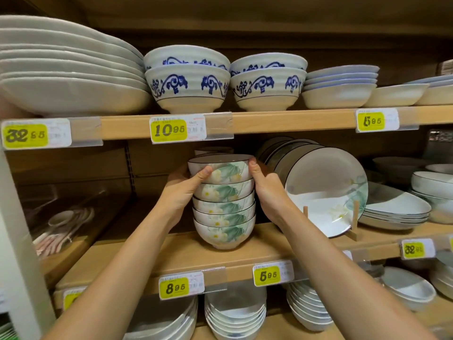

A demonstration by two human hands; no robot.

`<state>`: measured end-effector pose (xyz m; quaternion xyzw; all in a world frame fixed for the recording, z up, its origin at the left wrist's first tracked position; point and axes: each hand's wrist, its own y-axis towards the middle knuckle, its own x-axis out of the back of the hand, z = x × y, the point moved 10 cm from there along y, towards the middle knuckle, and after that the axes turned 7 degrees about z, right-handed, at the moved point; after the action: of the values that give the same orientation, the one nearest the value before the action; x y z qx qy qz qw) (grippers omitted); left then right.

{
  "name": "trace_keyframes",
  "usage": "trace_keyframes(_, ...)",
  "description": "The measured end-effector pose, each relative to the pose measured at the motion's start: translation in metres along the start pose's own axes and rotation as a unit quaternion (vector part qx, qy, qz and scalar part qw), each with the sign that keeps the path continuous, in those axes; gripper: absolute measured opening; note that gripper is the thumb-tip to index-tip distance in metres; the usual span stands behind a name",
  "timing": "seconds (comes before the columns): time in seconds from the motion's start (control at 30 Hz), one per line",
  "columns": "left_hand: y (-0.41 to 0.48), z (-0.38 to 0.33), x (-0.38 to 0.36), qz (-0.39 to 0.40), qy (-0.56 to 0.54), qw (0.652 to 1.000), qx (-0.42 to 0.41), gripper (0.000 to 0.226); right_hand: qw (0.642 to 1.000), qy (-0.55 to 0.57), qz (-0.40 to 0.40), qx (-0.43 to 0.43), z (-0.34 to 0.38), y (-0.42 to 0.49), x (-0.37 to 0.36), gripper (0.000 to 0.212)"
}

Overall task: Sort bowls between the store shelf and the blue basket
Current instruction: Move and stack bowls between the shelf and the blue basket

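A stack of several white bowls with green leaves and yellow-white flowers [224, 207] stands on the middle wooden shelf [176, 253]. My left hand [182, 190] grips the stack's left side, its thumb on the top bowl [226, 169]. My right hand [266, 190] holds the right side, thumb at the top bowl's rim. More of the same bowls stand behind the stack. The blue basket is not in view.
Matching floral plates [326, 192] lean on a wooden rack right of the stack. Blue-patterned bowls [188, 87] and large white plates [71, 69] fill the upper shelf. Packed spoons [63, 227] lie at left. White bowls [235, 312] sit on the lower shelf.
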<state>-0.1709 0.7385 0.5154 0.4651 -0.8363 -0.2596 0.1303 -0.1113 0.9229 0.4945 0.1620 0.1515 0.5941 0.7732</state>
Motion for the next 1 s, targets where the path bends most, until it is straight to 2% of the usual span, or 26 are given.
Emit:
trace_keyframes(0.1, 0.002, 0.004, 0.001, -0.002, -0.011, 1.000, -0.004, 0.060, 1.000, -0.002, 0.001, 0.002, -0.005, 0.000, -0.001, 0.049)
trace_keyframes(0.23, 0.001, 0.011, 0.001, 0.003, -0.018, 1.000, -0.009, 0.052, 1.000, -0.014, 0.015, -0.016, -0.013, 0.001, -0.007, 0.072)
trace_keyframes(0.43, 0.001, 0.019, 0.000, 0.010, -0.017, 1.000, -0.003, 0.056, 1.000, 0.001, 0.027, -0.009, -0.021, 0.004, -0.009, 0.066)
trace_keyframes(0.53, -0.001, 0.027, -0.001, -0.002, -0.008, 1.000, 0.017, 0.064, 0.998, 0.016, 0.061, 0.000, -0.017, 0.007, -0.021, 0.073)
trace_keyframes(0.67, -0.004, 0.037, 0.001, -0.075, -0.034, 0.995, 0.047, 0.072, 1.000, -0.011, 0.016, -0.010, -0.020, 0.009, -0.019, 0.074)
trace_keyframes(0.8, -0.006, 0.041, 0.007, -0.168, 0.034, 0.983, 0.065, 0.082, 0.998, -0.048, -0.031, -0.018, -0.021, 0.009, -0.014, 0.081)
trace_keyframes(0.9, -0.009, 0.036, 0.010, -0.202, 0.061, 0.976, 0.057, 0.080, 0.996, -0.069, -0.047, -0.023, -0.020, 0.008, -0.012, 0.091)
trace_keyframes(1.0, -0.012, 0.034, 0.011, -0.214, 0.088, 0.971, 0.067, 0.089, 0.995, -0.077, -0.052, -0.030, -0.020, 0.008, -0.011, 0.090)
